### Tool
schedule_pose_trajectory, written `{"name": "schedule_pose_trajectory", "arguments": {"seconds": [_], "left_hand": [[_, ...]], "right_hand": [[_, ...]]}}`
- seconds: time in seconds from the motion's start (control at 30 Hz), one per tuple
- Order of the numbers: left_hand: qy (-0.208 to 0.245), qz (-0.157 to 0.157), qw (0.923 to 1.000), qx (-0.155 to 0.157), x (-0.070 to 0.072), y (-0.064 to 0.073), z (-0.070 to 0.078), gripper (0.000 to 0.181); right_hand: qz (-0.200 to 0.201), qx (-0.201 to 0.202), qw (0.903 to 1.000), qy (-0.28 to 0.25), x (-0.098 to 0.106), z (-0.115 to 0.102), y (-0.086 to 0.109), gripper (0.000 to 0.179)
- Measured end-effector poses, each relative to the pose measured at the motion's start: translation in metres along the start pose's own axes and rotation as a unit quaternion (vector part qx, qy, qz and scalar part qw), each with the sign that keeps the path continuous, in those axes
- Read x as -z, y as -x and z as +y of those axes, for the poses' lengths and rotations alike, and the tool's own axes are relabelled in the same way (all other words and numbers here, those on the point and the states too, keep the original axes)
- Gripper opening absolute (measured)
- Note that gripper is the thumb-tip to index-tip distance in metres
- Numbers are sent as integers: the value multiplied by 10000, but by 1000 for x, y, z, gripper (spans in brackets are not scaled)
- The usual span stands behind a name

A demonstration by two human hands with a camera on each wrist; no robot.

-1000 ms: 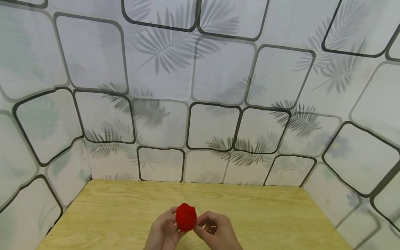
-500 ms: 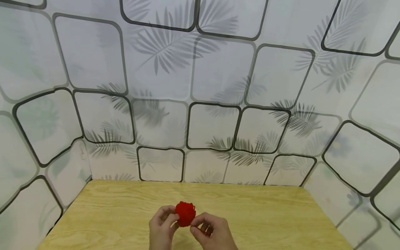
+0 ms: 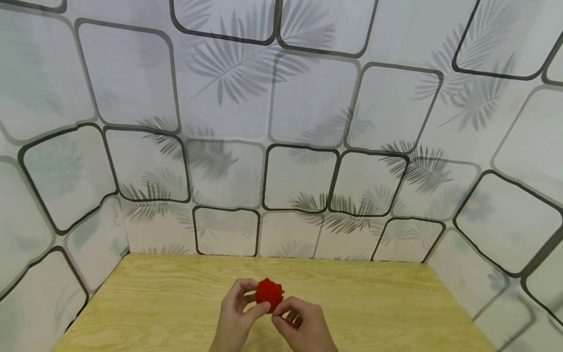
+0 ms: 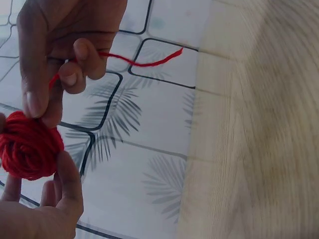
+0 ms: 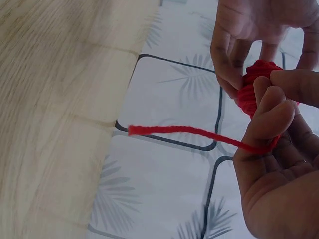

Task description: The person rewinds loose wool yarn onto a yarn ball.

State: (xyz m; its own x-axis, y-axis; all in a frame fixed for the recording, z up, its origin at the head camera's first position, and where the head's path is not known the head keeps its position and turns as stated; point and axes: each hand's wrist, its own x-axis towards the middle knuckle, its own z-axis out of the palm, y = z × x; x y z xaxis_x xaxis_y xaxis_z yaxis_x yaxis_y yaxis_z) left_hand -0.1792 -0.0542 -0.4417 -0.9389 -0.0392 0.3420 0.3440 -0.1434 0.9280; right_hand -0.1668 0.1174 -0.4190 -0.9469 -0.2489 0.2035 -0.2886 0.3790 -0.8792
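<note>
A small ball of red yarn [image 3: 269, 294] is held above the wooden table by my left hand [image 3: 237, 313], thumb on the near side and fingers around its edge. Close against its right side, my right hand [image 3: 306, 323] pinches the yarn with thumb and forefinger. The other right fingers curl over the strand. From them a loose yarn tail [image 5: 184, 130] hangs out in the right wrist view, its end free. In the left wrist view the wound coils of the ball [image 4: 30, 147] face the camera. The strand between pinch and ball is mostly hidden by fingers.
A light wood-grain table [image 3: 176, 283] lies under both hands. Around its back and sides stand pale curtains [image 3: 299, 181] printed with dark rounded squares and grey leaves.
My left hand has turned the ball and shifted, first slightly left, then right, its thumb now across the near side. The right hand has stayed close by, pinching throughout.
</note>
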Motion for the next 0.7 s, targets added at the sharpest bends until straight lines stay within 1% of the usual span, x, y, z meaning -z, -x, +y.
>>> {"name": "schedule_pose_trajectory", "arguments": {"seconds": [0.07,0.2,0.3,0.43,0.57,0.7], "left_hand": [[-39,-92,9996,273,1,-5,-1,34],[-136,-245,9972,694,1,-15,-8,36],[-235,-349,9958,813,2,-24,-15,37],[-196,-469,9953,825,2,-37,-22,39],[-186,-548,9961,672,2,-46,-26,37],[-550,-399,9968,421,-1,-52,-29,32]], "right_hand": [[4,3,10000,37,0,5,-4,5],[1,55,10000,-10,1,15,-13,4],[55,80,10000,-4,1,24,-23,5],[172,154,9997,114,0,33,-36,6],[167,157,9996,138,1,38,-44,3],[155,87,9998,101,2,38,-48,4]]}}
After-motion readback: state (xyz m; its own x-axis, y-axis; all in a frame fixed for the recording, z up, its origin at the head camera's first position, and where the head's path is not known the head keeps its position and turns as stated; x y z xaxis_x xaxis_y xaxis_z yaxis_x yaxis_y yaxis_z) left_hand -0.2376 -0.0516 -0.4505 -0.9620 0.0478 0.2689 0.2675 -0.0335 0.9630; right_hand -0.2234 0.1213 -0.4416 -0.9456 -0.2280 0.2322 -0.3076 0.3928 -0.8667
